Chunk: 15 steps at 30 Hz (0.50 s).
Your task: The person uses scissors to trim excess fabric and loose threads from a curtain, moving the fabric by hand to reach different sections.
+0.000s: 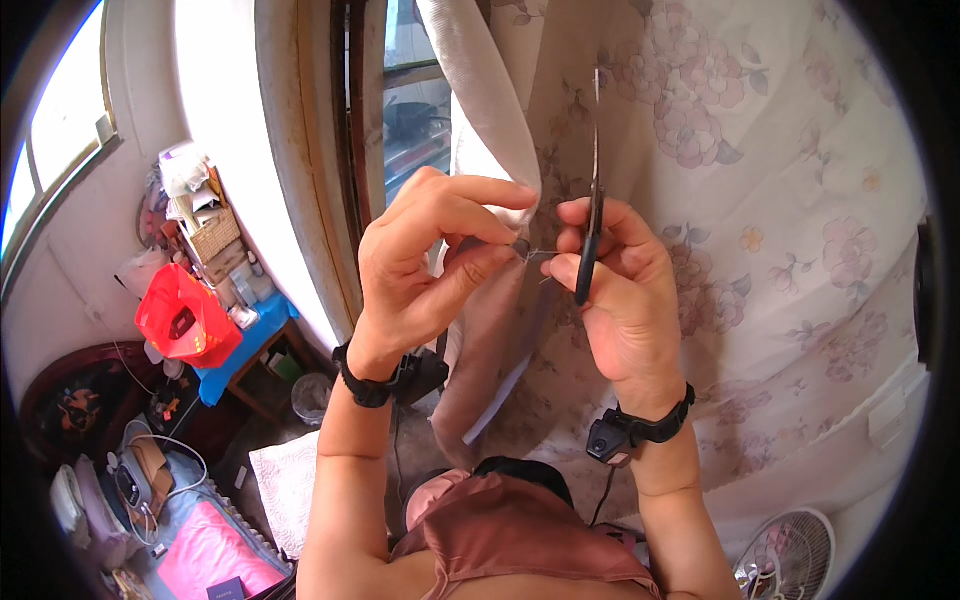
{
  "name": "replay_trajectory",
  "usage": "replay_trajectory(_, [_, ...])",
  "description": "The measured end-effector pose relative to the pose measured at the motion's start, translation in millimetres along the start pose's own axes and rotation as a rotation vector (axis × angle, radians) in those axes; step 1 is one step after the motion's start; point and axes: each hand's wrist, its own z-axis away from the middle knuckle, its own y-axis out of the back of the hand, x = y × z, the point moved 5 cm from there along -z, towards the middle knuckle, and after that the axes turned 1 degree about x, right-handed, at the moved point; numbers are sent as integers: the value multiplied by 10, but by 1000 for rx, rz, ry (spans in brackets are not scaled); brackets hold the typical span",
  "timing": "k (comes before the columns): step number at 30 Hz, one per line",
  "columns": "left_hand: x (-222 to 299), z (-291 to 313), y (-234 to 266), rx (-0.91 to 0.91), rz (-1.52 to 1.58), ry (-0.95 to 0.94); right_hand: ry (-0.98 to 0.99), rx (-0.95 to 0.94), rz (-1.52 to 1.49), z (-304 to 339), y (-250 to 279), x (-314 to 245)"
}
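My left hand [430,260] is raised in the middle, its thumb and index finger pinched together on a thin whitish thread [538,254]. The thread stretches across the small gap toward the fingertips of my right hand [628,285]. Scissors [597,180], seen nearly edge-on with a dark handle, are held in my right hand, their blades pointing up. Behind both hands hangs a pale curtain [690,130] with pinkish flowers. A plain white fabric edge [495,120] drops behind my left fingers. Whether the thread joins the curtain cannot be made out.
A window [415,110] lies behind the left hand. Further left, a red plastic bag [185,318] sits on a blue-covered table [255,335]. A bed with a pink cloth [220,555] is at lower left, and a fan [790,555] stands at lower right.
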Motion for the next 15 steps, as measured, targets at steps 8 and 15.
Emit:
replay_trajectory(8, [104,-89,14,-186,70,-40,76,-45,41,-80,-81,-251])
replay_trajectory(15, [-105,-137,-39,-220,496,544,127,-90,150,-252,-146,-446])
